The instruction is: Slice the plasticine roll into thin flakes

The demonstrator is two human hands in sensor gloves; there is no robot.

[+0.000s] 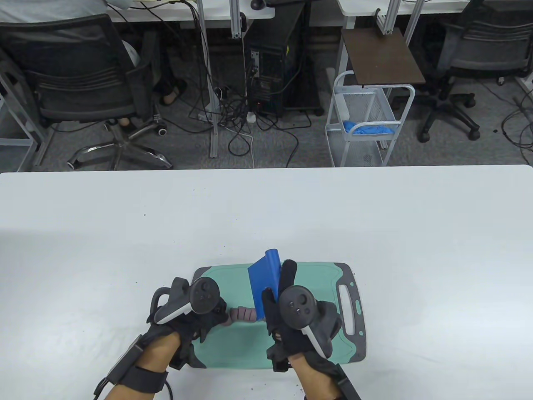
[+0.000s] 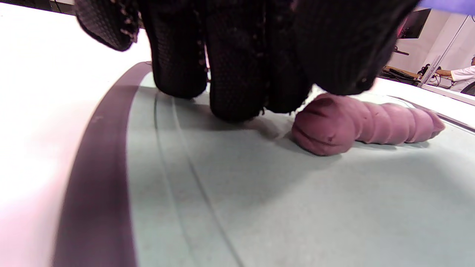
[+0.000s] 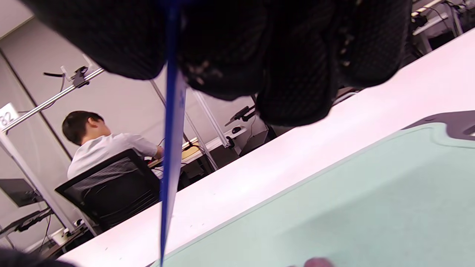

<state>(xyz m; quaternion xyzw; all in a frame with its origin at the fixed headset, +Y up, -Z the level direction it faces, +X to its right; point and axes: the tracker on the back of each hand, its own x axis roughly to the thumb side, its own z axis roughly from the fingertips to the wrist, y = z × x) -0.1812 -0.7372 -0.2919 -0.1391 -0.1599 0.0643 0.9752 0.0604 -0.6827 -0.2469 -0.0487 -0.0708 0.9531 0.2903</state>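
Note:
A mauve plasticine roll lies on a green cutting board, grooved along its length. In the left wrist view the roll shows ridges, and my left hand's fingers hold its left end. My left hand sits at the board's left part. My right hand grips a blue scraper, its blade edge down at the roll's right end. In the right wrist view the blade shows edge-on, hanging over the board.
The board has a dark grey rim and a handle slot on its right. The white table spreads around it. Chairs, cables and a wire cart stand beyond the far edge.

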